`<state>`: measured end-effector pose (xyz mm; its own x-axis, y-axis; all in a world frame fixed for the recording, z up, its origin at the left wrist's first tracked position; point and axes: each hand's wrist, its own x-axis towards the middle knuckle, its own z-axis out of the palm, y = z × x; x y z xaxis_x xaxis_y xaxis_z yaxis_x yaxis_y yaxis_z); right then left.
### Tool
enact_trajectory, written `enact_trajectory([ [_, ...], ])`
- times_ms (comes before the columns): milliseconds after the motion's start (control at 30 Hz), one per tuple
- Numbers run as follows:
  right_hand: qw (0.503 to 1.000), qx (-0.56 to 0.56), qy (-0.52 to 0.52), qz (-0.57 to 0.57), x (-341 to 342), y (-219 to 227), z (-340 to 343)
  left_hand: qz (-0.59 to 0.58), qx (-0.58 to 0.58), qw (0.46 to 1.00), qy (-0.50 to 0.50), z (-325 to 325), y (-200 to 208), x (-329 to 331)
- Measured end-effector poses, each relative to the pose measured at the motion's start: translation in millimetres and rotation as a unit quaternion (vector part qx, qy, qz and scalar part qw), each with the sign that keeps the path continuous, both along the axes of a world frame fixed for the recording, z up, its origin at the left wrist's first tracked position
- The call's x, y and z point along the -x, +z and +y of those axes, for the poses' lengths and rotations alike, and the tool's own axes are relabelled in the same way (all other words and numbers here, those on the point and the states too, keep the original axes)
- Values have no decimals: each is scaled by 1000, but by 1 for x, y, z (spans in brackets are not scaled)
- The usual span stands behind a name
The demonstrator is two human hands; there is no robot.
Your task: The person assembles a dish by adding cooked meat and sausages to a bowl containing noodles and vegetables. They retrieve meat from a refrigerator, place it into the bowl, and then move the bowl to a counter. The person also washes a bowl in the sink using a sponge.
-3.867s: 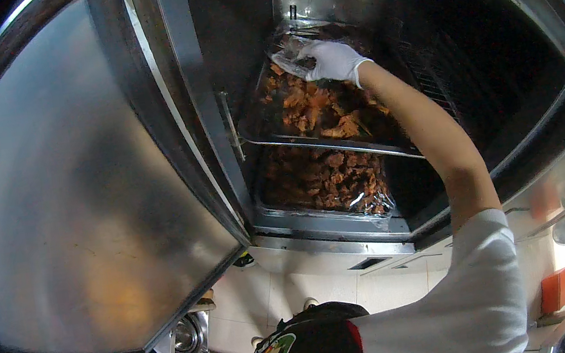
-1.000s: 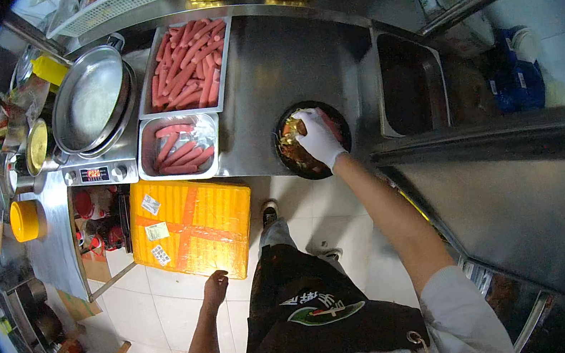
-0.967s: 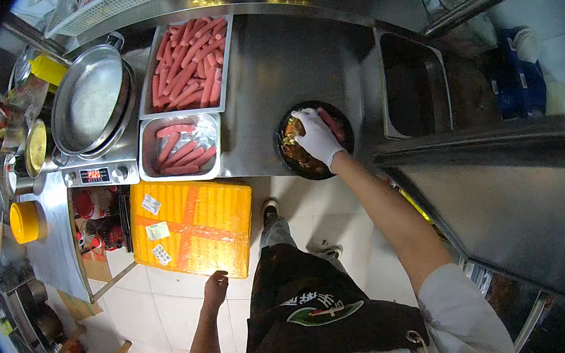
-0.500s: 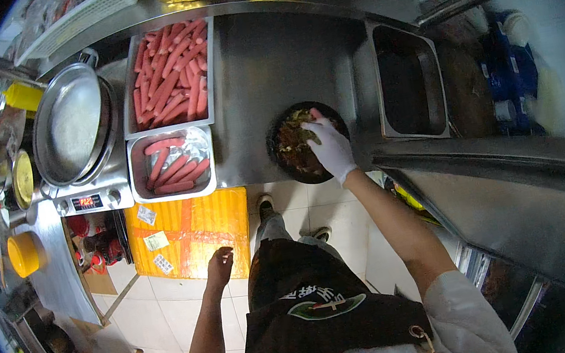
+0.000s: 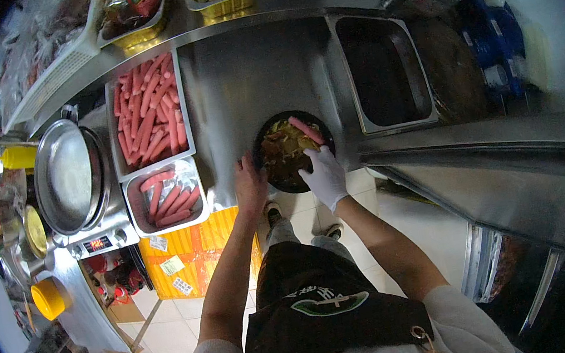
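Observation:
A round black bowl [image 5: 291, 188] stands near the counter's front edge, with dark, wet-looking food mixed with pale shreds in it. One pink sausage [image 5: 305, 129] lies over the food at the far right of the bowl. My right hand [image 5: 326, 176], in a white glove, reaches over the bowl's near right side. Its thumb and fingers are spread apart, and the fingertips come close to the sausage's lower end. My bare left hand [image 5: 251, 187] is closed against the bowl's left rim; part of its grip is hidden.
Left of the bowl are a large tray [image 5: 183, 104] heaped with sausages and a smaller tray [image 5: 202, 188] with several more. Metal pans [image 5: 66, 178] sit on a cooker at far left. A dark rectangular pan [image 5: 386, 68] is set at right. A yellow carton [image 5: 199, 253] lies below.
My left hand has come up from below the counter to the bowl's left rim. My right hand has drawn back toward me, uncovering the sausage. The head view has shifted.

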<state>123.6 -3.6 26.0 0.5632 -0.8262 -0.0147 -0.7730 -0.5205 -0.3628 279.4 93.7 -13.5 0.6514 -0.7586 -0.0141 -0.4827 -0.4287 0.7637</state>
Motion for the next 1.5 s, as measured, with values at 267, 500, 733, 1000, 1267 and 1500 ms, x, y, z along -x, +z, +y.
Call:
enact_trajectory([
  [267,994,-83,43,-47,15,-13,-13,-168,-5,963,-211,-46,18,-22],
  [500,982,-87,140,-88,23,-10,-18,-185,14,944,-271,-40,15,-29],
  [733,982,-48,159,-86,27,-1,-22,-232,19,933,-276,-49,31,-18],
  [1000,990,-31,1,-139,124,53,24,43,216,926,-307,-109,164,71],
  [1267,982,-36,-135,-125,278,57,174,364,348,813,-292,-95,244,197],
  [1500,972,-18,-143,-186,374,11,352,301,217,879,-300,114,200,237],
])
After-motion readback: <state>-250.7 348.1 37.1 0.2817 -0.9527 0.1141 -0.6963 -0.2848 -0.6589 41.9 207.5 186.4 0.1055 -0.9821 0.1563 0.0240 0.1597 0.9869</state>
